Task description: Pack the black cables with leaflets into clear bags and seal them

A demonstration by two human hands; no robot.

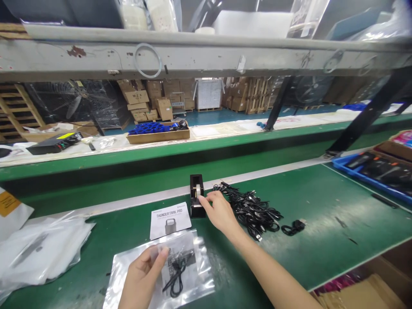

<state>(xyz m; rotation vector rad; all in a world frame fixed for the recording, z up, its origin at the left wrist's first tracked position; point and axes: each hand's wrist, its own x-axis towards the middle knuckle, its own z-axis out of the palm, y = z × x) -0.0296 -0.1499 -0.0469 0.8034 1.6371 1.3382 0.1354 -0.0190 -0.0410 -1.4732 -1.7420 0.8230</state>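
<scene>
My left hand [144, 274] is closed with the thumb over the bent fingers, at the left part of a clear plastic bag [199, 281]. Through the bag show a coiled black cable [175, 279] and a printed sheet. My right hand [220, 210] reaches to a black tape dispenser [197, 210], its thumb and forefinger pinched at the roll of clear tape [198, 189]. The tape end between the fingertips is too small to make out. A booklet [170, 219] printed "THUNDER TRAIL PRO" lies beside the dispenser, just behind the bag.
A heap of black cables [254, 210] lies right of the dispenser, with one coiled cable [292, 227] apart. Clear bags [45, 249] are stacked at left. A blue tray [344, 165] stands at far right. On the ledge sits a cardboard tray [157, 136]; a shelf beam [199, 58] crosses above.
</scene>
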